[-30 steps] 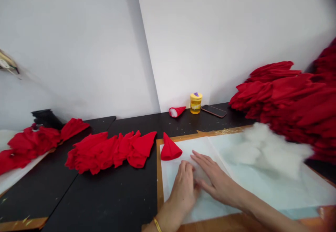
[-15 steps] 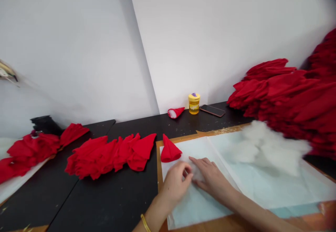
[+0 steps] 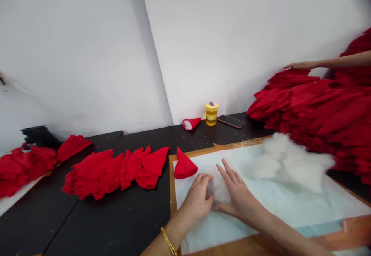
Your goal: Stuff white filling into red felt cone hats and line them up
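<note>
White tuft: a thin, blurred wad of fibre (image 3: 219, 189) is seen on the white sheet (image 3: 223, 225), between the two hands; more of it is bared than half a second ago.
Left grip: the left hand (image 3: 198, 197) is held at 8 to 9 o'clock of the tuft, fingers curled, a modest gap left between thumb and fingertips; nothing is seen clasped.
Right grip: the right hand (image 3: 239, 194) is held at 3 o'clock, its fingers now spread wider and thumb well apart; whether the fibre is touched by the palm cannot be told.
What that means: the hands are judged to be parted around the tuft, which seems to be shaped rather than gripped.
Red cone: one cone (image 3: 184, 166) is left lying at 10 o'clock, on the sheet's edge, unmoved.
Fibre heap: loose white stuffing (image 3: 292, 165) is kept between 2 and 3 o'clock.
Red pile: at 2 o'clock, heaped red cloth (image 3: 315, 113) is now reached by a co-worker's hand (image 3: 300, 65), newly in view.
Far worktop: a fibre-filled cone (image 3: 191, 123) is placed at 11 o'clock, a yellow jar (image 3: 211, 115) at 12.
</note>
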`<move>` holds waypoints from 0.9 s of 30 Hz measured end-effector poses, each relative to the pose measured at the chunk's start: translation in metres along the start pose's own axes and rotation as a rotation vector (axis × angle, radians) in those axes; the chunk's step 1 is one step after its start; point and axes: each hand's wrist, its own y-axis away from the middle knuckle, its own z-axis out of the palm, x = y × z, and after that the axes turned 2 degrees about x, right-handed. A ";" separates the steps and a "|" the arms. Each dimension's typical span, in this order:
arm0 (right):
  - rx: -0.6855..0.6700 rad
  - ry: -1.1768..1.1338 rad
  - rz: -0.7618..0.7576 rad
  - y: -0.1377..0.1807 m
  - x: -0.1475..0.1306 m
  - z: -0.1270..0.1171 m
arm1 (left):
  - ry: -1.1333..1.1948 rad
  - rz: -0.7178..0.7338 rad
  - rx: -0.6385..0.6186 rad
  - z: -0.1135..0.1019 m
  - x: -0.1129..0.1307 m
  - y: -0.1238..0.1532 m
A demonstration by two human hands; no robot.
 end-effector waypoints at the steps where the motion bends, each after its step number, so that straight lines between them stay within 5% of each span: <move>1: -0.015 0.014 -0.037 -0.002 -0.001 0.001 | -0.006 0.019 -0.013 0.000 0.001 -0.002; 7: -0.127 0.072 -0.236 -0.002 -0.001 0.008 | -0.105 0.076 -0.016 -0.008 0.003 0.006; 12: -0.069 0.140 -0.335 0.016 0.002 0.014 | -0.278 -0.032 0.246 -0.039 -0.014 0.014; 19: -0.122 -0.277 -0.174 -0.022 0.004 -0.006 | -0.262 -0.073 0.340 -0.063 -0.036 -0.024; 23: 0.008 -0.539 -0.026 -0.036 0.001 -0.033 | -0.138 -0.115 0.452 -0.057 -0.022 -0.032; 27: 0.106 -0.840 0.107 -0.025 -0.036 -0.042 | 0.014 -0.150 0.490 -0.039 -0.001 -0.031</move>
